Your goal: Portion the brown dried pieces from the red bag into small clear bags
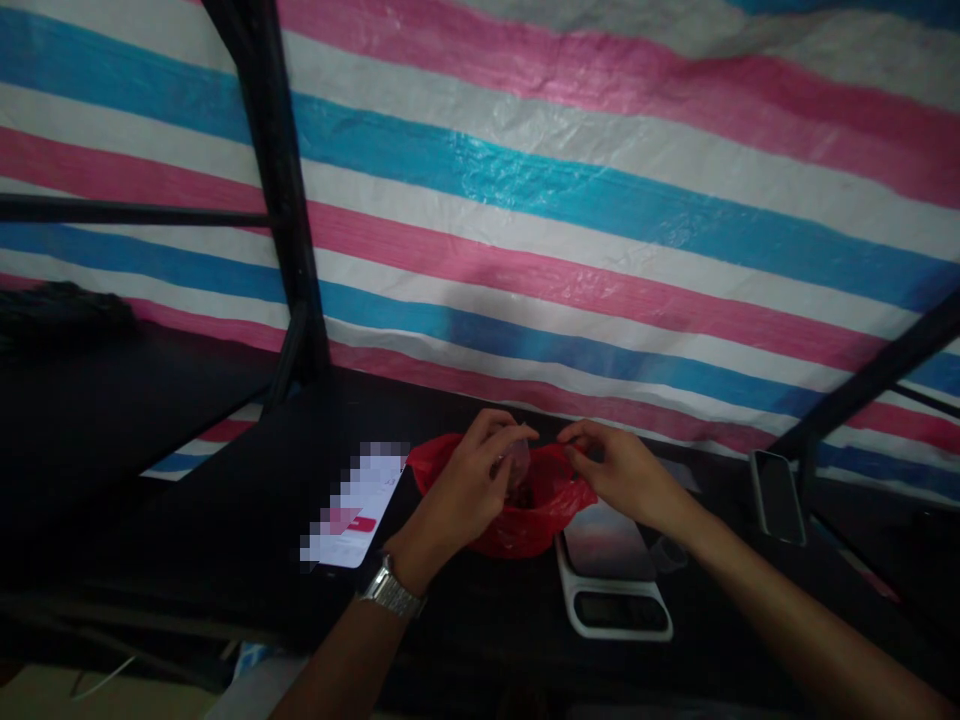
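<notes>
Head view: both hands (469, 480) seemingly pinch a red bag (525, 510).

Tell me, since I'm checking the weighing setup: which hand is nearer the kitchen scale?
Right. The right hand hovers just above the kitchen scale; the left hand is farther left, over the red bag.

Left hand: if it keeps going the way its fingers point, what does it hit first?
The left hand points right, toward the right hand. First in line is probably the small clear bag pinched at its fingertips over the red bag, then the right hand's fingers. Depth is unclear.
</notes>
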The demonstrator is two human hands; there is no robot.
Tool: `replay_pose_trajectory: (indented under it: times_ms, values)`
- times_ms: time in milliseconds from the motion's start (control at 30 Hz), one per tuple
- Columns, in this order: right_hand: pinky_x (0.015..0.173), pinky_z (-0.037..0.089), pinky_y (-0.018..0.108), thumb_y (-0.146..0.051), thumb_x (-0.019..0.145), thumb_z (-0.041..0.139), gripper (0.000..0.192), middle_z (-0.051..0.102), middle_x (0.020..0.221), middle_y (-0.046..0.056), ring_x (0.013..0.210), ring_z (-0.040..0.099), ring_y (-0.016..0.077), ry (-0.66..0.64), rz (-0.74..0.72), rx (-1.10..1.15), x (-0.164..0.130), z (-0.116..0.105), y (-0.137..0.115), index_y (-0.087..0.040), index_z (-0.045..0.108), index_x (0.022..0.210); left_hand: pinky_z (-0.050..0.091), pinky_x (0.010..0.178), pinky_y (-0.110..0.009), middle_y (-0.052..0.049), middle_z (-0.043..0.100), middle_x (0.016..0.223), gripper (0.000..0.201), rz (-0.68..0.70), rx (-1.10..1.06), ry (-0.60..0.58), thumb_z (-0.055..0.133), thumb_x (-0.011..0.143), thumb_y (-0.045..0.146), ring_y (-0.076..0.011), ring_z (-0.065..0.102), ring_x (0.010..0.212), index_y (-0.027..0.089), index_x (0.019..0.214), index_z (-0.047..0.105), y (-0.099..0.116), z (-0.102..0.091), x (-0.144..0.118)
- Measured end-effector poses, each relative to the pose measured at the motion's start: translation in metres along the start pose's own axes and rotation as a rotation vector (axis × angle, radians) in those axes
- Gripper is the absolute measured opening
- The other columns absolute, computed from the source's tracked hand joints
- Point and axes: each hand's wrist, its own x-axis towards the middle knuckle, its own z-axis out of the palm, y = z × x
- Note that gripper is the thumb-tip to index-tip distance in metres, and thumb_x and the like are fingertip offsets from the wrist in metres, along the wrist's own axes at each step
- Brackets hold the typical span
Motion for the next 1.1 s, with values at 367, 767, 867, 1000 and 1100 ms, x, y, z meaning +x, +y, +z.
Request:
replay_pose_trajectory:
  times_ms: [367, 767, 867, 1000, 1100]
  values:
    - [0.065, 0.054, 0.029, -0.026, 0.093, 0.063, 0.021, 0.078, 0.091, 0.005, 0.074, 0.073, 0.0195, -0.022, -0.051, 0.036, 0.008, -0.007, 0.002, -0.021, 0.072, 0.111, 0.058, 0.099, -0.030, -0.005, 0.066, 0.116, 0.034, 0.030, -0.001, 0.044, 0.051, 0.104, 0.006, -0.0164, 0.068, 0.109, 0.027, 0.124, 0.069, 0.008, -0.001, -0.015]
    - [0.093, 0.059, 0.040, -0.027, 0.091, 0.065, 0.014, 0.081, 0.100, 0.006, 0.095, 0.075, 0.0257, 0.085, -0.185, 0.029, 0.017, -0.007, -0.028, -0.025, 0.076, 0.099, 0.057, 0.092, -0.027, -0.002, 0.071, 0.110, 0.027, -0.032, -0.076, 0.135, 0.060, 0.100, 0.005, -0.0154, 0.070, 0.102, 0.026, 0.115, 0.070, 0.006, -0.013, -0.012]
    - [0.097, 0.058, 0.041, -0.025, 0.092, 0.062, 0.018, 0.081, 0.105, 0.006, 0.099, 0.075, 0.0258, 0.053, -0.207, 0.003, 0.019, -0.008, -0.031, -0.026, 0.077, 0.102, 0.057, 0.092, -0.026, -0.001, 0.073, 0.110, 0.028, -0.046, -0.088, 0.133, 0.060, 0.100, 0.005, -0.0152, 0.071, 0.102, 0.026, 0.114, 0.071, 0.007, -0.016, -0.012]
    - [0.104, 0.051, 0.047, -0.018, 0.087, 0.070, 0.027, 0.081, 0.115, 0.005, 0.111, 0.072, 0.0292, -0.068, -0.313, -0.152, 0.018, 0.000, -0.033, -0.030, 0.080, 0.109, 0.058, 0.089, -0.025, 0.000, 0.073, 0.107, 0.027, -0.098, -0.137, 0.265, 0.065, 0.097, 0.006, -0.0142, 0.072, 0.098, 0.026, 0.114, 0.070, 0.009, -0.018, -0.012]
    - [0.109, 0.043, 0.053, -0.016, 0.084, 0.076, 0.020, 0.080, 0.110, 0.004, 0.116, 0.069, 0.0320, -0.062, -0.366, -0.312, 0.019, 0.012, -0.034, -0.031, 0.082, 0.096, 0.058, 0.089, -0.026, 0.000, 0.074, 0.107, 0.027, -0.087, -0.140, 0.259, 0.065, 0.096, 0.006, -0.0148, 0.072, 0.099, 0.027, 0.113, 0.071, 0.008, -0.018, -0.013]
